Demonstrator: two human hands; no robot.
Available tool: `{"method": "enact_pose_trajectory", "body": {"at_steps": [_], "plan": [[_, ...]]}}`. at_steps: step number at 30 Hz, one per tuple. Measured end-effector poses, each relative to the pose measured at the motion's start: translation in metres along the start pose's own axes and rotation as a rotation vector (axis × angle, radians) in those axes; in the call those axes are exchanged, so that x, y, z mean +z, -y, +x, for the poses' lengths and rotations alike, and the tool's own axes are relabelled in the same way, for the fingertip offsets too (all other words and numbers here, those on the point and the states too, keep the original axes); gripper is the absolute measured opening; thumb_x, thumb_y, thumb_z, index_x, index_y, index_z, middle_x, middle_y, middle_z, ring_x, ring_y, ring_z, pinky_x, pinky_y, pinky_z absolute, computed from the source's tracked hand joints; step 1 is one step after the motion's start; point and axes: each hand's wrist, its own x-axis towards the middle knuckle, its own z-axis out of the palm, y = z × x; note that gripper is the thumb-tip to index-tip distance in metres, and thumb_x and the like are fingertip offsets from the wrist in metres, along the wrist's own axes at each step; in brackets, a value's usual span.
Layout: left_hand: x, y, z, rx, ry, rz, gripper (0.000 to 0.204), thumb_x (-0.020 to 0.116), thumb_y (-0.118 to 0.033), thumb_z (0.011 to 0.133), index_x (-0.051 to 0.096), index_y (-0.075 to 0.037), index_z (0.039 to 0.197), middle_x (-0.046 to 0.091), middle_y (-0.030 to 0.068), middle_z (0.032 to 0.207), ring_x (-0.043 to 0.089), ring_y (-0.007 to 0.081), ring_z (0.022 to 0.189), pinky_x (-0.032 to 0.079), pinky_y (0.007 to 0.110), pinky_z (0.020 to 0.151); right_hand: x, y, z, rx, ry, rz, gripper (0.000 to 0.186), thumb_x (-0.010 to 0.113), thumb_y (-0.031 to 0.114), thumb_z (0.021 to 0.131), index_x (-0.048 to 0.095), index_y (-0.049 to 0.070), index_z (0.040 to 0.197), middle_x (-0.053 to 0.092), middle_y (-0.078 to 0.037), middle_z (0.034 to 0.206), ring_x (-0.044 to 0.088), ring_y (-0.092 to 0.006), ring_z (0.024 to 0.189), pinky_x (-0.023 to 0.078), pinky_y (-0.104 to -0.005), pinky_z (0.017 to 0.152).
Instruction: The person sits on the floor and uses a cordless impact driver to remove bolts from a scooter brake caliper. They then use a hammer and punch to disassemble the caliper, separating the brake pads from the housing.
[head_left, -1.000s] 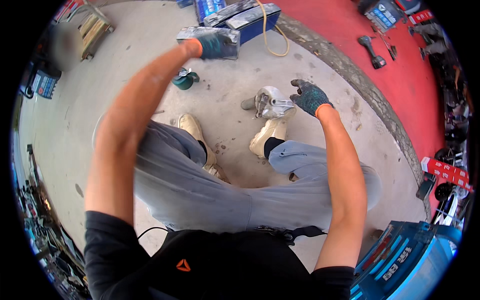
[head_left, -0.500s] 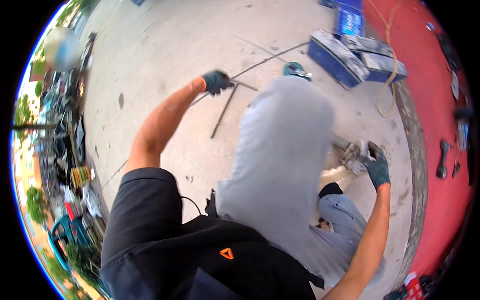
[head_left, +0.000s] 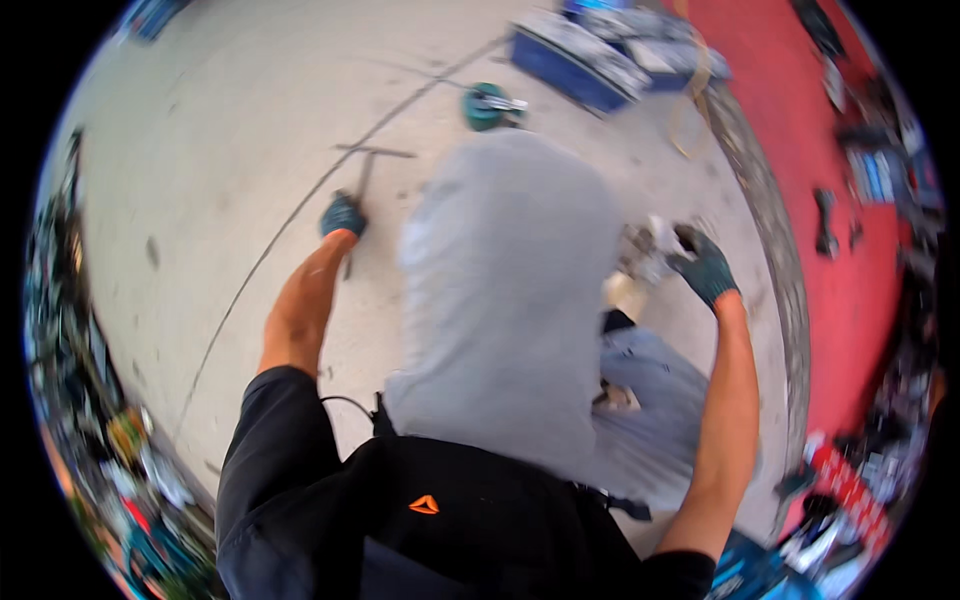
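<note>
My left hand [head_left: 343, 215], in a dark green glove, is at the shaft of a dark T-handle wrench [head_left: 375, 153] over the concrete. Its fingers look closed round the shaft, with blur softening the detail. The wrench's crossbar shows beyond the hand. My right hand [head_left: 706, 265], gloved the same way, has thumb and fingers apart, just right of a greyish metal part [head_left: 645, 248]. That part is blurred, so its exact kind does not show. My grey-trousered knee [head_left: 510, 270] stands between the hands and covers the ground there.
A green round object [head_left: 485, 108] with a shiny metal piece lies beyond my knee. Blue dusty boxes [head_left: 575, 62] and a yellowish hose [head_left: 682, 125] are farther right. A rough strip [head_left: 765, 200] edges the red floor [head_left: 770, 100]. Clutter lines both sides.
My left hand has come back from the crossbar's end to the wrench's shaft. The right hand stays by the metal part. The whole view has turned and shifted.
</note>
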Motion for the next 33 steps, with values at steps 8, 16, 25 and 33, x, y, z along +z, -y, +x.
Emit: {"method": "enact_pose_trajectory", "body": {"at_steps": [8,16,25,33], "plan": [[-0.019,0.019,-0.002,-0.016,-0.059,-0.952,0.031,0.061,-0.014,0.094,0.067,0.000,0.121,0.075,0.0188,0.113,0.072,0.0313,0.103,0.057,0.044,0.091,0.003,-0.029,-0.024,0.130,-0.090,0.174,0.067,0.077,0.025,0.087,0.056,0.006,0.147,0.061,-0.018,0.145,0.061,-0.0300,0.132,0.048,-0.0398,0.112],[-0.269,-0.112,-0.084,0.520,-0.061,-1.453,0.050,0.062,-0.010,0.096,0.051,0.006,0.142,0.064,0.0085,0.083,0.061,0.0189,0.067,0.051,0.032,0.063,0.037,-0.021,0.001,0.227,-0.019,0.312,0.100,0.087,0.052,0.075,0.048,0.005,0.154,0.053,-0.019,0.155,0.052,-0.0330,0.142,0.043,-0.0415,0.117],[-0.422,-0.291,-0.131,0.908,0.006,-0.971,0.037,0.058,-0.026,0.108,0.064,-0.006,0.139,0.060,-0.0028,0.082,0.046,0.0048,0.060,0.035,0.021,0.052,0.053,-0.008,0.015,0.103,-0.085,0.241,0.088,0.084,0.056,0.074,0.057,0.017,0.149,0.064,-0.013,0.144,0.062,-0.0299,0.131,0.047,-0.0397,0.112],[-0.284,-0.412,-0.211,0.912,0.755,-0.406,0.036,0.070,-0.024,0.098,0.067,-0.007,0.129,0.071,0.0023,0.096,0.059,0.0070,0.064,0.049,0.024,0.053,0.050,-0.002,0.018,0.123,-0.075,0.127,0.085,0.082,0.059,0.074,0.060,0.022,0.146,0.065,-0.010,0.144,0.062,-0.0305,0.131,0.047,-0.0407,0.112]]}}
